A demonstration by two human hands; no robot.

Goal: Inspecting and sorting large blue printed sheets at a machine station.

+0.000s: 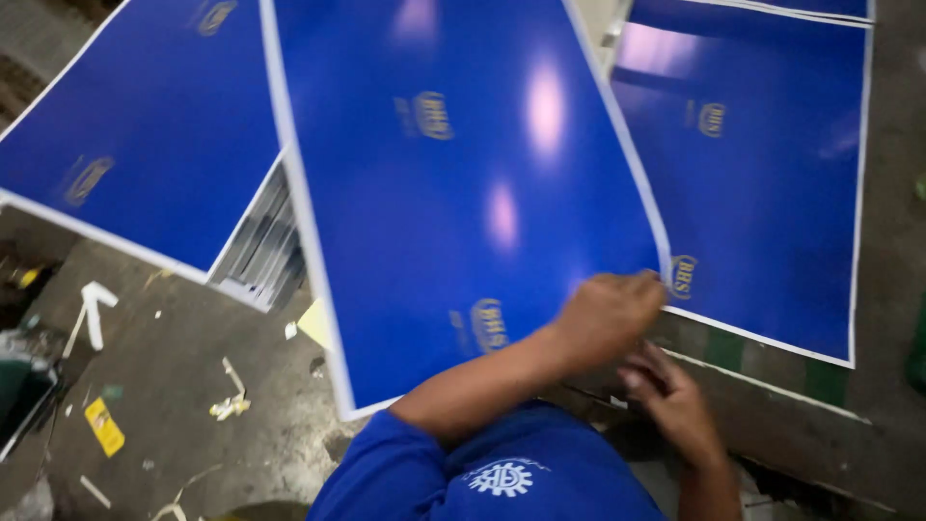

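The left hand is curled into a loose fist at the near right corner of the middle blue sheet, knuckles up and fingers tucked at the white edge; it seems to be pinching that corner, though the fingertips are hidden behind the hand, so the exact grip cannot be told. The sheet tilts up from that corner and bows a little, which suggests the corner is being lifted rather than pressed flat. The right hand sits just below and beside it, fingers partly spread and bent, holding nothing that can be seen; it lies close to the sheet's underside near the same corner, and whether it touches cannot be told. Both forearms come from blue sleeves at the bottom of the view.

The middle sheet is glossy dark blue with a thin white border and small gold emblems, and ceiling lights glare pink across it. It overlaps 2 more sheets of the same kind: 1 to the right, lying flat with its near corner showing beside the left hand, and 1 to the left, resting on a stack of pale sheets whose edges show beneath it. A further blue edge peeks in at the top right.

Further out, the grey floor carries scraps of white tape, a yellow tag and a painted white arrow
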